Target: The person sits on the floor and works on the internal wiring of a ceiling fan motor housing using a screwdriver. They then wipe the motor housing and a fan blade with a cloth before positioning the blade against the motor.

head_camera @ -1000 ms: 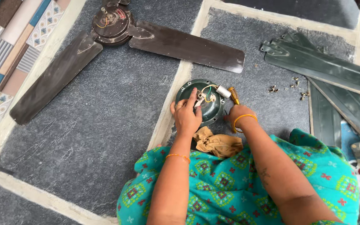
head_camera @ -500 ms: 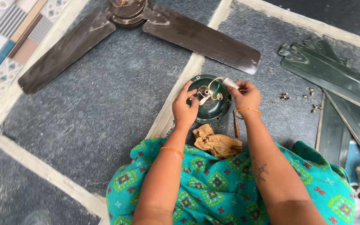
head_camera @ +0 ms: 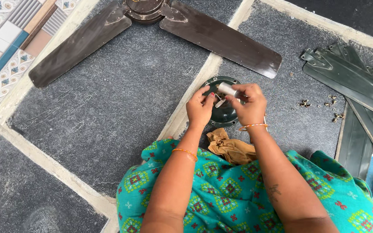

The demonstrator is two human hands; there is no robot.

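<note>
head view: the left hand [head_camera: 200,108] and the right hand [head_camera: 248,103] meet over a round dark green metal fan motor cover [head_camera: 222,113] that lies on the grey stone floor [head_camera: 109,108], beside a pale cement joint [head_camera: 182,116]. the right grip is clamped on a small white cylinder [head_camera: 228,89], a capacitor by its look, held above the cover's far rim. the left grip is pinched together on thin wires [head_camera: 218,102] that run from the cylinder; the fingertips of both hands are near each other. a crumpled brown cloth [head_camera: 231,149] lies on the floor just below the cover, against the person's teal patterned garment [head_camera: 221,194]. each wrist carries a thin orange bangle. a brown ceiling fan with 2 blades in view [head_camera: 186,21] lies further off. grey-green loose fan blades [head_camera: 350,82] are stacked at right, with small screws [head_camera: 320,105] scattered near them.
</note>
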